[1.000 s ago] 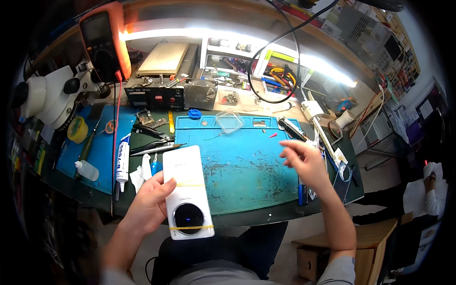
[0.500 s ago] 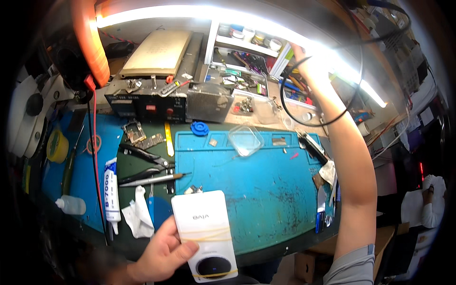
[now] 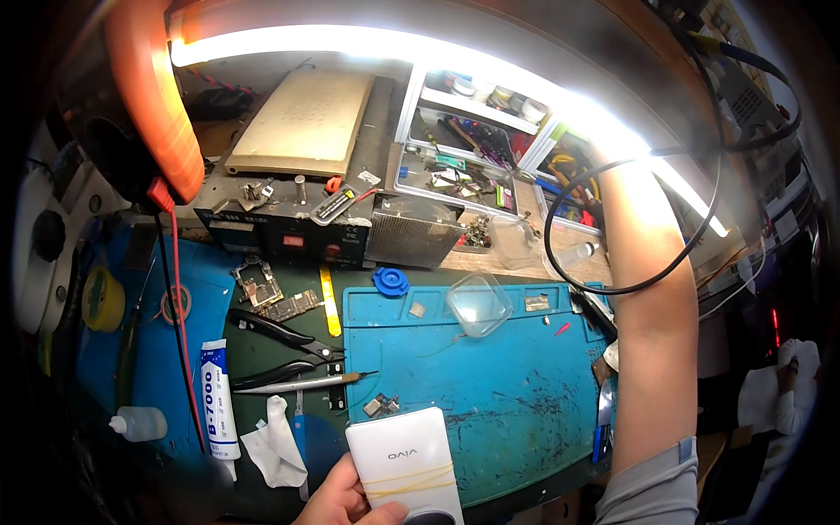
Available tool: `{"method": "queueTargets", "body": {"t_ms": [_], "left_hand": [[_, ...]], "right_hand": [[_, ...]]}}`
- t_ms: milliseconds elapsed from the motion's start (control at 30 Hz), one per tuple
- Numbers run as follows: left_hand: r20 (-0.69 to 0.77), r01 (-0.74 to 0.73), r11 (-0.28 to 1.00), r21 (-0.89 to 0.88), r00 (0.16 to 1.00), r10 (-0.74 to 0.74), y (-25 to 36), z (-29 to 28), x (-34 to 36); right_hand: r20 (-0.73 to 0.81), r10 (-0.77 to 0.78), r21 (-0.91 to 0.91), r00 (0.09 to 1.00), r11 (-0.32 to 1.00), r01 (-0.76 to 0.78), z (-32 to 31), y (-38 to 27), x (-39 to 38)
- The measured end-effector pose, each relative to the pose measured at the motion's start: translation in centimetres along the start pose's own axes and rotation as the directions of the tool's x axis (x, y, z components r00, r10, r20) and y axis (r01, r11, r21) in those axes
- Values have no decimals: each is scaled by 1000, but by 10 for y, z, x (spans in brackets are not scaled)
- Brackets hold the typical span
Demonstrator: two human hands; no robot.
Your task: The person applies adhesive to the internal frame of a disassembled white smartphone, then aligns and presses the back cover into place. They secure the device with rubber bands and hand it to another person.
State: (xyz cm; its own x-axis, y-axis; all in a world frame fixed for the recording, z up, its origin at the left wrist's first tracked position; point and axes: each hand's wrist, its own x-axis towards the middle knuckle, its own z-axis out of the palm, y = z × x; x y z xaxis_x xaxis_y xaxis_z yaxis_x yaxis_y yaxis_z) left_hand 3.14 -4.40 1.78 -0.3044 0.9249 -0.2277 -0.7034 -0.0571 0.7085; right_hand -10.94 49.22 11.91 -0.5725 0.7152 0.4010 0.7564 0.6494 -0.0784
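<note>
At the lower edge, my left hand point(image 3: 348, 500) is closed round a white smartphone point(image 3: 401, 437), back side up, thumb across it. Yellow rubber bands point(image 3: 411, 481) are wound round the phone, and its dark round camera ring is cut off by the picture's edge. My right forearm point(image 3: 652, 324) stretches up and away to the shelf under the lamp. Beyond the wrist, glare swallows the right hand, so its fingers and anything in them are hidden. Nearest to it is a compartment of tools point(image 3: 567, 171).
A blue work mat point(image 3: 490, 385) bears a clear plastic dish point(image 3: 479, 304). Cutters point(image 3: 284, 337), a glue tube point(image 3: 219, 398) and a white tissue point(image 3: 276, 444) lie to its left. Behind stands a heating plate point(image 3: 302, 122). A looped black cable point(image 3: 549, 236) hangs before my right arm.
The view has shifted, so the bench sits lower in the picture. My left hand and the phone are now partly below the edge. My right hand has gone deeper into the glare by the shelf.
</note>
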Motion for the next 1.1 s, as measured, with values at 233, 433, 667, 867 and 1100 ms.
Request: {"method": "queueTargets", "body": {"t_ms": [233, 433, 667, 867, 1100], "left_hand": [[-195, -12, 993, 115, 980, 35, -4, 0, -2], [-191, -126, 986, 113, 971, 146, -8, 5, 12], [-207, -221, 971, 91, 949, 236, -3, 21, 18], [-182, -390, 903, 181, 889, 421, 2, 51, 42], [100, -543, 688, 481, 814, 572, 1, 49, 61]], "right_hand": [[-116, 2, 220, 993, 975, 24, -2, 0, -1], [-61, 114, 924, 992, 381, 14, -5, 7, -40], [498, -245, 861, 832, 254, -441, -51, 65, -286], [-147, -539, 590, 829, 625, 511, -83, 69, -399], [-77, -468, 646, 881, 649, 401, -105, 61, -409]]}}
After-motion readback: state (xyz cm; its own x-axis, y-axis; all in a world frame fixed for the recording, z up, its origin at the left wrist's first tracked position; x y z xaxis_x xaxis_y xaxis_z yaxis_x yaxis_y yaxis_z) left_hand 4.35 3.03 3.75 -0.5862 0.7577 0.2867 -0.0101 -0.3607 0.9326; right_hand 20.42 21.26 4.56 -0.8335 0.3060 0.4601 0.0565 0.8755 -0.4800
